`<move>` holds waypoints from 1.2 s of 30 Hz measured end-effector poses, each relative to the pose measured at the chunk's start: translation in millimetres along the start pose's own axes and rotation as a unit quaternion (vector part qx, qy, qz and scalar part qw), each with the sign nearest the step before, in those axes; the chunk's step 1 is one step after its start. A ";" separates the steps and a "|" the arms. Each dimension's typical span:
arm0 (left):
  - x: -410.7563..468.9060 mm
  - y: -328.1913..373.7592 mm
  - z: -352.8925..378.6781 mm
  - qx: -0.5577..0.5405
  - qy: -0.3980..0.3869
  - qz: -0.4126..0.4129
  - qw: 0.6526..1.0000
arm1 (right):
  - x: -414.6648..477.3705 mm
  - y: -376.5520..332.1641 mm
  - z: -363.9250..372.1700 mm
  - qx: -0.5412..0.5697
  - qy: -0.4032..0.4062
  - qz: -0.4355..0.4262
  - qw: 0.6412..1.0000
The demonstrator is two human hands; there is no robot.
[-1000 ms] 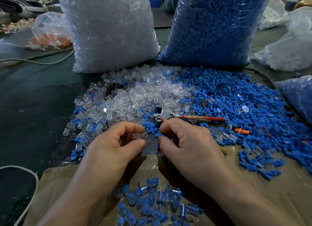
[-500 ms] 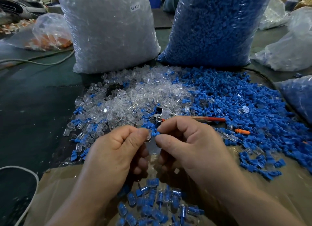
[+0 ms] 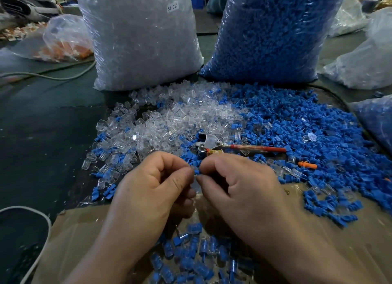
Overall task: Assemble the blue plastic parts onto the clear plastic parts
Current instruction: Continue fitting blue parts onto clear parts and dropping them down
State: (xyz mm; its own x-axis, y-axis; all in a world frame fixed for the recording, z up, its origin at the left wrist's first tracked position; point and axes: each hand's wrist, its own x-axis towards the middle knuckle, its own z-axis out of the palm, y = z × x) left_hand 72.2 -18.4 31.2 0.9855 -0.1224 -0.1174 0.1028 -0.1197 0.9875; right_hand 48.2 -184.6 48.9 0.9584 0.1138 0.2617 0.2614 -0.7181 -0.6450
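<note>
My left hand (image 3: 152,188) and my right hand (image 3: 235,186) meet fingertip to fingertip above the table's near middle. Between them a small blue plastic part (image 3: 196,171) shows; my right thumb and forefinger pinch it. My left thumb and forefinger pinch what looks like a clear plastic part, mostly hidden by the fingers. A heap of loose clear parts (image 3: 178,118) lies behind the hands, and a wide spread of loose blue parts (image 3: 307,131) lies to the right. Assembled blue-and-clear pieces (image 3: 191,256) are piled on brown cardboard (image 3: 76,237) below my hands.
A tall bag of clear parts (image 3: 137,37) and a tall bag of blue parts (image 3: 273,33) stand at the back. A metal tool with a red handle (image 3: 233,147) lies just behind my hands. An orange part (image 3: 306,165) lies to the right. A white cable (image 3: 40,218) curves at lower left.
Both hands rose slightly and closed together; the blue part in my right fingers now meets the left fingertips, where a gap stood a second ago.
</note>
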 end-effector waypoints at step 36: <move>10.7 0.0 -9.8 0.021 0.009 -0.028 0.999 | 25.9 47.0 -19.7 -0.343 -0.089 0.103 0.930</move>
State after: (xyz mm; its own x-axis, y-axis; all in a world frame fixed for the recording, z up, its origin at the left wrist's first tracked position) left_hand 84.1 -10.1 31.0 0.9806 -0.0957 -0.1709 0.1533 -0.1680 0.9738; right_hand 83.0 -229.0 39.5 0.9997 -0.0061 0.0223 -0.0052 -0.9990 -0.0435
